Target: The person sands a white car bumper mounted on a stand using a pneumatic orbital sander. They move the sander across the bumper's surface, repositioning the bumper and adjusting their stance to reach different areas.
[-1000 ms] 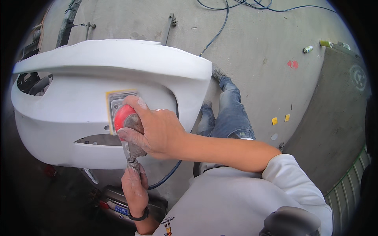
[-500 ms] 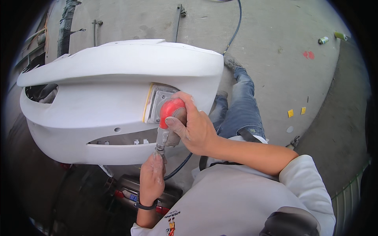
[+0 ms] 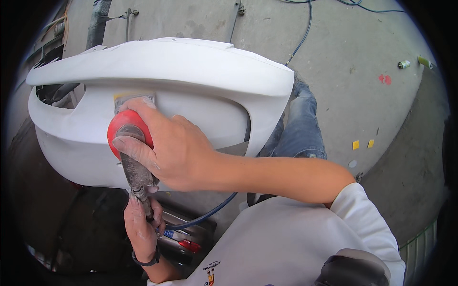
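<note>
A sander (image 3: 136, 164) with a red rounded top and a dusty grey handle rests its square pad against a white car bumper (image 3: 200, 62). My right hand (image 3: 176, 148) is closed over its red head, thumb lying across the top and fingers round the far side, partly hidden. Lower down, my left hand (image 3: 141, 221), with a dark band at the wrist, is wrapped around the handle's end where a blue air hose (image 3: 210, 214) joins. A yellow-edged strip of the pad shows beyond my right fingers; the rest is covered.
Below the bumper sits the rear of a dark car (image 3: 191, 238) with a red lamp. Stand legs (image 3: 235, 21) and a wrapped post (image 3: 98, 24) rise behind. On the concrete floor lie a can (image 3: 403, 64), yellow squares (image 3: 356, 145) and more hose (image 3: 305, 35).
Both hands and the sander have moved left along the bumper, from its right-hand recess toward the middle. The view has shifted slightly too. Both hands keep their hold.
</note>
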The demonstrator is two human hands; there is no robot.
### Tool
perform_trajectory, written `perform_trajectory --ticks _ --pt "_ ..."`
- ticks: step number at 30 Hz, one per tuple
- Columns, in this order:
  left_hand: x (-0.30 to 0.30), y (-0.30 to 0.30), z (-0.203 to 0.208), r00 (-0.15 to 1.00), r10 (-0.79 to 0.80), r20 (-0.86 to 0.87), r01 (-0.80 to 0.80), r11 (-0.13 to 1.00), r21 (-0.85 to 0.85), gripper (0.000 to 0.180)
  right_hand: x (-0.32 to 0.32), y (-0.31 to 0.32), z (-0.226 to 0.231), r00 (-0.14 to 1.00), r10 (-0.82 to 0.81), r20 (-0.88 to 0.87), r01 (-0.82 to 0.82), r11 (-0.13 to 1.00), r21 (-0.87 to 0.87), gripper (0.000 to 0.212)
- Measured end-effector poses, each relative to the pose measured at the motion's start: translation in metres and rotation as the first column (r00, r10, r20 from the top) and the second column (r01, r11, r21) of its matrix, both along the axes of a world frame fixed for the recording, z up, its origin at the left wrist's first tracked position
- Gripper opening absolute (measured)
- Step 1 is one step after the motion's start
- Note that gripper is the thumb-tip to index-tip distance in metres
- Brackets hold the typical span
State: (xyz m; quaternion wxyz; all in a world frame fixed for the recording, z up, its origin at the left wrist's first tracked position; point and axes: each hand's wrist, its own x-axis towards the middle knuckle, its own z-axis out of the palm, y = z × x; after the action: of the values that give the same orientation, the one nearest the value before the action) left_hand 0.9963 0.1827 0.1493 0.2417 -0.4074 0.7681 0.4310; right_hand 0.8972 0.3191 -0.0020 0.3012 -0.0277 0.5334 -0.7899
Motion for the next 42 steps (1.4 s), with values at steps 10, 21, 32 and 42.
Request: perform_trajectory --ticks 10,21,32,42 --pt "0.037 0.059 -0.06 0.964 -0.115 0.24 0.079 0.985 0.153 0.04 0.082 0.095 -0.058 0.942 0.027 0.335 -0.051 0.997 0.062 0.057" --pt "0.054 0.067 -0.053 0.987 -0.065 0.149 0.055 0.996 0.07 0.039 0.075 0.078 -0.062 0.998 -0.009 0.062 0.01 1.0 -0.013 0.057" --pt "0.044 0.061 -0.053 0.989 -0.073 0.127 0.068 0.997 0.043 0.043 0.059 0.075 -0.056 0.994 -0.045 0.1 0.049 0.998 -0.037 0.055" --pt "-0.018 -0.009 0.012 0.997 0.068 -0.022 -0.069 0.997 -0.023 0.04 -0.019 -0.005 0.002 0.999 0.0 0.032 0.004 0.99 -0.138 0.054"
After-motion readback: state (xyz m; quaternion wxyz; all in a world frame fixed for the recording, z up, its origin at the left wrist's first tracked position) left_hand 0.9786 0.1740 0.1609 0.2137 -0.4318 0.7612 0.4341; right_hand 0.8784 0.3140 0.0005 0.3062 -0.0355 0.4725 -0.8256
